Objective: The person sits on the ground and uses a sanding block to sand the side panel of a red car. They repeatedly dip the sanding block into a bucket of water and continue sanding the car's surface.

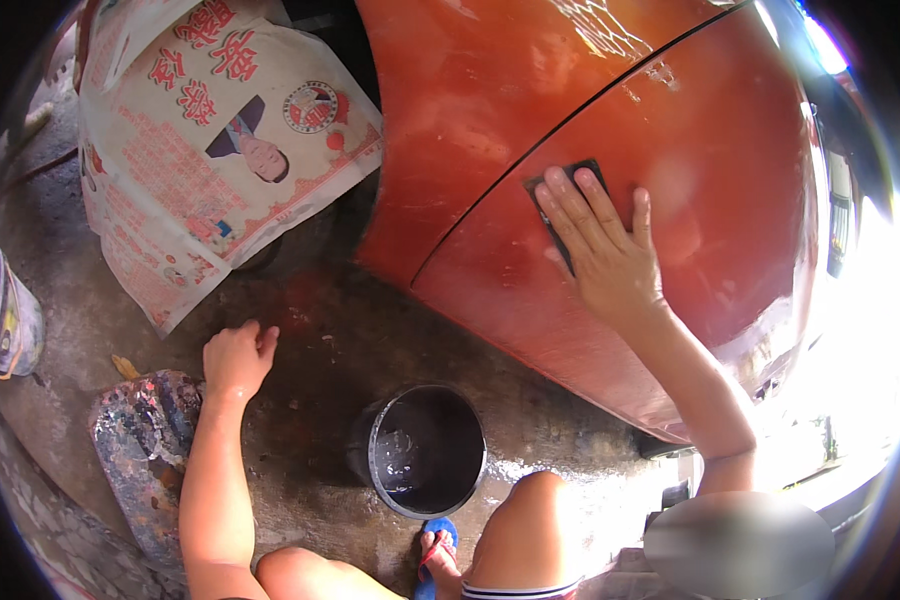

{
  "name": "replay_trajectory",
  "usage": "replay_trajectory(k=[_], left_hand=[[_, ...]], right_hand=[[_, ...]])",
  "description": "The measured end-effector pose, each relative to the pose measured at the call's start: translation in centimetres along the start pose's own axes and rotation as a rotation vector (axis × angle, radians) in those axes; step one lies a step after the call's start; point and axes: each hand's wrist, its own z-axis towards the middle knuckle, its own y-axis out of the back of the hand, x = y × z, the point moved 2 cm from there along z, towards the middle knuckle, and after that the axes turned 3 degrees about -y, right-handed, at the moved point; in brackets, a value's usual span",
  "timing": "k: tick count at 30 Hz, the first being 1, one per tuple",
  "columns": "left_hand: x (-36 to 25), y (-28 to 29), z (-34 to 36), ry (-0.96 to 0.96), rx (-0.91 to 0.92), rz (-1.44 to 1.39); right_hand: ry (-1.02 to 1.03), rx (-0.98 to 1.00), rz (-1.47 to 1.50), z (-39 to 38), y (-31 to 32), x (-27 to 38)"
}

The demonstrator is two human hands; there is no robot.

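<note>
My right hand (pixel 610 250) presses a thin black pad (pixel 544 216) onto the red-orange car panel (pixel 710 190), holding it beneath extended fingers, just below a dark seam. My left hand (pixel 238 355) hangs above the floor at lower left, fingers loosely curled, with nothing visible in it. Near that hand lie the lower corner of a printed paper covering (pixel 150 190) and a paint-spattered board (pixel 140 450). A black bucket (pixel 375 440) with dark water stands between my left forearm and the car, just in front of my knees and blue sandal.
A paint-stained white bucket (pixel 20 320) stands at the far left. The paper drapes over the front of the car beside a dark opening. Wet patches mark the concrete floor (pixel 300 360). The right side is washed out by glare, and a blurred oval hides the lower right.
</note>
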Motion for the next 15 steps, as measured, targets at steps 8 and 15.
replay_trajectory(k=[8, 15], left_hand=[[0.2, 0.6, 0.3, -0.022, -0.032, 0.063], [0.4, 0.7, -0.4, 0.066, 0.075, 0.039]], right_hand=[[0.039, 0.085, 0.007, 0.4, 0.2, -0.3], [0.028, 0.091, -0.036, -0.9, 0.0, -0.5]])
